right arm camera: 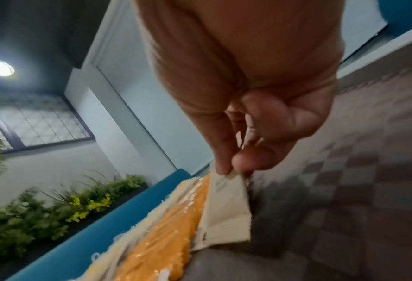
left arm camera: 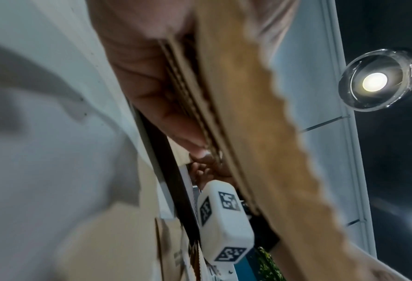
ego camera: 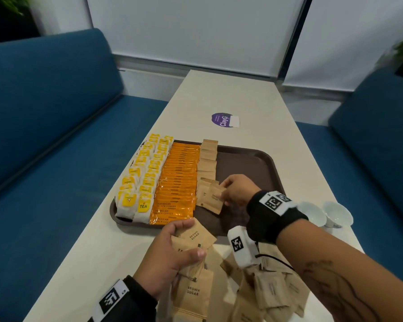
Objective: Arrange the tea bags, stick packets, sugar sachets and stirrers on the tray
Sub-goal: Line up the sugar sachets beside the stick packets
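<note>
A brown tray (ego camera: 254,159) holds two rows of yellow tea bags (ego camera: 140,180), a row of orange coffee stick packets (ego camera: 179,180) and a row of brown sugar sachets (ego camera: 207,159). My right hand (ego camera: 235,189) pinches one sugar sachet (ego camera: 215,201) at the near end of that row; the right wrist view shows thumb and finger pinching the sachet (right arm camera: 226,209) over the tray. My left hand (ego camera: 172,254) grips a small stack of sugar sachets (ego camera: 193,235) by the tray's near edge; they (left arm camera: 248,114) fill the left wrist view. No stirrers are visible.
A loose pile of brown sugar sachets (ego camera: 254,291) lies on the white table (ego camera: 242,94) near me. Two white cups (ego camera: 323,212) stand at the right edge. A purple round sticker (ego camera: 223,120) sits beyond the tray. Blue sofas (ego camera: 44,108) flank the table.
</note>
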`<control>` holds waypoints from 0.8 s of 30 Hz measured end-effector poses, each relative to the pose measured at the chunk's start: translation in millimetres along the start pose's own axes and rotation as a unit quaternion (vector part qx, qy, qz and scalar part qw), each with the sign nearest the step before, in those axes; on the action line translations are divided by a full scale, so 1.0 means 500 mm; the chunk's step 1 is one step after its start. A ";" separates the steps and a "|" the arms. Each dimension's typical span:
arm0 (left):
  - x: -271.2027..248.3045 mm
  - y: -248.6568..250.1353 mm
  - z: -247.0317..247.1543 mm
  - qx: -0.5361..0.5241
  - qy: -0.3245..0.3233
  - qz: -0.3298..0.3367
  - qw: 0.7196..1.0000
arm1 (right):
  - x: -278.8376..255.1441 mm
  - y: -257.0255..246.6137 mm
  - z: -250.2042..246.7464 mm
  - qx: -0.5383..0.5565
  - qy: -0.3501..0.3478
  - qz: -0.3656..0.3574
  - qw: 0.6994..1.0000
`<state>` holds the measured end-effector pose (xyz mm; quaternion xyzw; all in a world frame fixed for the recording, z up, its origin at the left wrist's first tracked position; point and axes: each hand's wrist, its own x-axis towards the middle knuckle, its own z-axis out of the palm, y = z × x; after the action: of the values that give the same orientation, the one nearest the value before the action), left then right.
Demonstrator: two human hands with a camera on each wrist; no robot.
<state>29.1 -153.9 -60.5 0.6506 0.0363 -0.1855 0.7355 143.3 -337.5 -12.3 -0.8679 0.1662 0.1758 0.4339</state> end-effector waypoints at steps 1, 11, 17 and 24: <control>0.002 0.001 -0.005 -0.001 0.000 -0.001 1.000 | 0.013 -0.002 0.007 -0.026 -0.012 0.011 1.000; 0.020 -0.013 -0.009 -0.023 -0.005 -0.013 1.000 | 0.083 -0.035 0.037 -0.163 -0.012 0.043 0.986; 0.026 -0.015 -0.013 -0.025 -0.007 -0.017 1.000 | 0.068 -0.047 0.038 -0.138 0.019 0.018 0.990; 0.031 -0.011 -0.012 -0.027 -0.004 -0.008 1.000 | 0.057 -0.037 0.033 -0.063 0.044 -0.010 0.997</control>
<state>42.8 -152.2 -71.0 0.6293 0.0435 -0.1936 0.7514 173.9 -317.2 -21.5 -0.9019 0.1649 0.1436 0.3726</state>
